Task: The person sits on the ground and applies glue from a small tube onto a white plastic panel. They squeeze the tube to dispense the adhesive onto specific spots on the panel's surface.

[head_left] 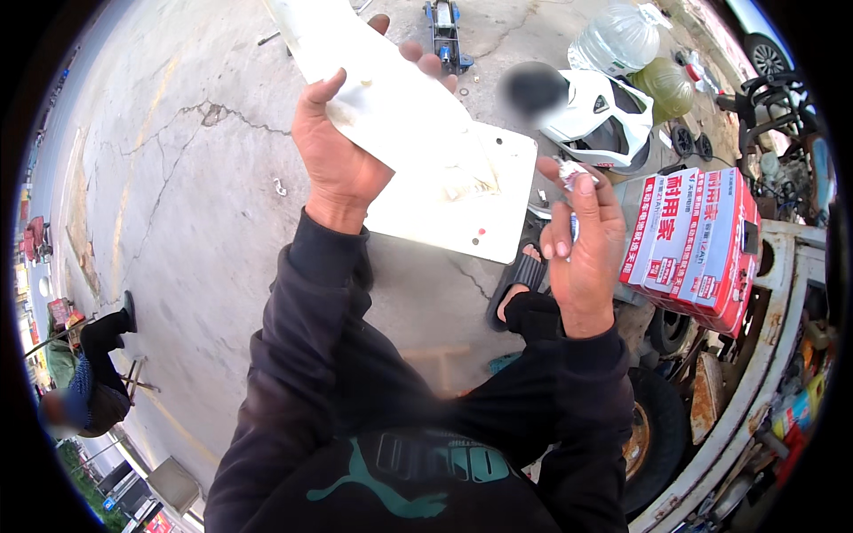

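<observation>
My left hand grips a long white plastic panel with a wide, holed, squared end, scuffed and faintly stained in the middle. Its thumb lies over the face and fingertips show past the far edge; the panel's top runs out of view. To the right of the panel, my right hand is curled round a small white tube, its end between thumb and forefinger, with some blue showing lower among the fingers. Below the panel's right corner is a foot in a black slide sandal.
A red-and-white box and rusty metal frame stand at right, near a tyre. Behind are a white moulded item, large water jugs and a blue floor jack. A seated person is at left on cracked pavement.
</observation>
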`<state>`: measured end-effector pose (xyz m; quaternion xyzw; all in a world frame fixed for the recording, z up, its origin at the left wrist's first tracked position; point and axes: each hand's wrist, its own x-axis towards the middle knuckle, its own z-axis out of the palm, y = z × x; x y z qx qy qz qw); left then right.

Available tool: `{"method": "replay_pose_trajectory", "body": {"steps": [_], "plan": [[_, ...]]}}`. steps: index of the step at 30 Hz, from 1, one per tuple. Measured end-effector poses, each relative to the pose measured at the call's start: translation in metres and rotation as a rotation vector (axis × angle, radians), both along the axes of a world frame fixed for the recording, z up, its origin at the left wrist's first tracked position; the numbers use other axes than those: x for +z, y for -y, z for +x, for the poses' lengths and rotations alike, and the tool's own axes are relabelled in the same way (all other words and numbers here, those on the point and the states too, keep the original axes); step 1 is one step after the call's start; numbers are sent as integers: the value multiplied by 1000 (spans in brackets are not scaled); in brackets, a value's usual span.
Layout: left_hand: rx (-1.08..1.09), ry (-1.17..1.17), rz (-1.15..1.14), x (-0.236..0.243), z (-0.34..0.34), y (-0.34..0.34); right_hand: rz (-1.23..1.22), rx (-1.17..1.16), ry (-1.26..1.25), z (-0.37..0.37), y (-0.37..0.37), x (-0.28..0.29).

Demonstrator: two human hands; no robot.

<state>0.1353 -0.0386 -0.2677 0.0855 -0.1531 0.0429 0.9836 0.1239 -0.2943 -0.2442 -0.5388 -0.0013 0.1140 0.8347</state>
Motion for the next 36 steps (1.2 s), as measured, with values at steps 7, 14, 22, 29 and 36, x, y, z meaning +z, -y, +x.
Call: {"method": "replay_pose_trajectory", "body": {"steps": [7,14,22,29,36], "plan": [[73,-3,79,19,-12,-6,-390,64,300,-12,-31,79],[-27,26,-96,18,-12,-16,-494,143,224,-21,-46,51],[-102,-117,-184,10,-21,-11,-613,165,290,-26,-57,41],[-81,-216,-214,8,-22,-10,-792,142,496,-25,-61,41],[-80,-236,-218,13,-23,-3,-923,172,436,-30,-59,44]]}}
